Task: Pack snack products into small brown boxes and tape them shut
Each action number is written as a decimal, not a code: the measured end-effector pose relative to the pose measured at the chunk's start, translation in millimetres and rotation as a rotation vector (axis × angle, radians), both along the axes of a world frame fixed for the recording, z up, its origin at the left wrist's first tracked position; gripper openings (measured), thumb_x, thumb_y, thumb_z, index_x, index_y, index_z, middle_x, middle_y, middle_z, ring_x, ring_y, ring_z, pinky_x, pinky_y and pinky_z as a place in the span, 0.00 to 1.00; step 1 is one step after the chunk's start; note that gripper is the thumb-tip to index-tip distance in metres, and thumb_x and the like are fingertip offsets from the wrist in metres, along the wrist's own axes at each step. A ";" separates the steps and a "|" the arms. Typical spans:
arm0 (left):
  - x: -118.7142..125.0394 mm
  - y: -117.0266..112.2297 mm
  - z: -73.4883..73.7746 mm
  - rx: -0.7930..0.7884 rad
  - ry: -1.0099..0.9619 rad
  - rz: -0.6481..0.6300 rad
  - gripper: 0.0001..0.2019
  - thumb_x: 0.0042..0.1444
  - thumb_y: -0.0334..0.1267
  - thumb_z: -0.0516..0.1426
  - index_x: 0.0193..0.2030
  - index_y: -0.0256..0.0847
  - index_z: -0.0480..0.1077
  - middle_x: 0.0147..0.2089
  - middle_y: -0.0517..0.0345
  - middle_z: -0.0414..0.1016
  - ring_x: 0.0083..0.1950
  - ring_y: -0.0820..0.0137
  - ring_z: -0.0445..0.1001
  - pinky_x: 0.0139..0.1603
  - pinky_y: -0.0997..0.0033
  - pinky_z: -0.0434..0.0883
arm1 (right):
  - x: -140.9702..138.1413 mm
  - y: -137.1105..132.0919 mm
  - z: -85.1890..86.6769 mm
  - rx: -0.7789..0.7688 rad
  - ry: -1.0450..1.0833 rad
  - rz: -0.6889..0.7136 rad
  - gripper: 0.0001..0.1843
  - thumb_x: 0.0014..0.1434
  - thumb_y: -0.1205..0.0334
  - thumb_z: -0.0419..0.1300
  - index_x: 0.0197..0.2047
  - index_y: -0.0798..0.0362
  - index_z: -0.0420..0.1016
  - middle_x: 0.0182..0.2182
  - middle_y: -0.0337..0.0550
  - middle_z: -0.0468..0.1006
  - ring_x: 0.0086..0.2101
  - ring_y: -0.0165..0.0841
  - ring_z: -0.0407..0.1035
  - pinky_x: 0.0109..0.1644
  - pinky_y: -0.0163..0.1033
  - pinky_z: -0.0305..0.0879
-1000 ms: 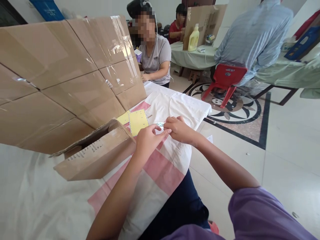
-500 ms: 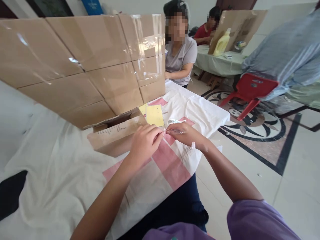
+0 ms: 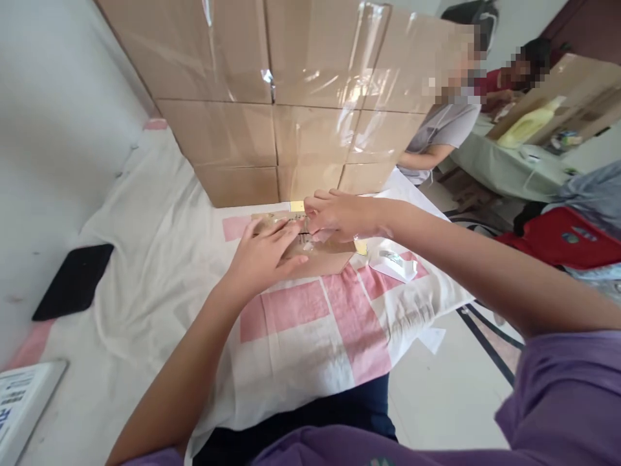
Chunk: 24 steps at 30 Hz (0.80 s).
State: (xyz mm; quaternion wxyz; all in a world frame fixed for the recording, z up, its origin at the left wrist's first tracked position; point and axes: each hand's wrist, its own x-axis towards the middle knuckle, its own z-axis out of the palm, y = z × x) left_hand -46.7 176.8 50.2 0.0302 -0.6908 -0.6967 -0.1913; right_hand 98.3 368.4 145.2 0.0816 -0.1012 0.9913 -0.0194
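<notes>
On the cloth-covered table in front of me lies a small brown cardboard box (image 3: 323,262) with dark printing on it. My left hand (image 3: 266,249) rests on its left part, palm down with the fingers stretched out. Across the box, my right hand (image 3: 337,217) has its fingers curled in a pinch, close to the left fingertips. Between them a shiny clear strip of tape (image 3: 310,241) shows against the cardboard. Parts of a yellow card (image 3: 297,206) peek out behind the box; my right hand and the box hide the rest.
A wall of taped cardboard (image 3: 233,136) stands behind the box. A white paper piece (image 3: 395,264) lies to the right, a black flat object (image 3: 72,281) to the left, a white printed object (image 3: 29,401) at lower left. Other people sit beyond, near a red chair (image 3: 563,236).
The view has swung left. My hands, earlier together in front of the box, are now on top of it, with the left laid flat. The yellow card is now mostly hidden.
</notes>
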 end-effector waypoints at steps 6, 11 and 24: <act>-8.1 2.7 -7.0 0.119 0.020 -0.053 0.37 0.69 0.51 0.57 0.79 0.41 0.52 0.70 0.42 0.73 0.73 0.53 0.68 0.75 0.46 0.54 | -49.8 15.1 -5.5 0.126 -0.122 0.065 0.08 0.67 0.60 0.61 0.38 0.50 0.81 0.44 0.48 0.72 0.44 0.41 0.63 0.43 0.43 0.52; -10.8 3.2 -16.7 0.258 0.068 -0.112 0.18 0.70 0.48 0.56 0.62 0.47 0.74 0.65 0.48 0.78 0.69 0.51 0.72 0.66 0.47 0.61 | -67.7 12.1 0.2 0.070 -0.207 0.079 0.06 0.61 0.64 0.66 0.32 0.49 0.82 0.42 0.47 0.73 0.43 0.40 0.63 0.42 0.42 0.51; -9.2 4.5 -15.4 0.273 -0.055 -0.047 0.17 0.62 0.48 0.65 0.51 0.40 0.70 0.64 0.47 0.79 0.61 0.54 0.77 0.60 0.51 0.63 | -51.5 33.8 17.3 -0.200 -0.253 0.004 0.11 0.67 0.56 0.62 0.35 0.49 0.84 0.36 0.43 0.68 0.41 0.36 0.64 0.42 0.40 0.59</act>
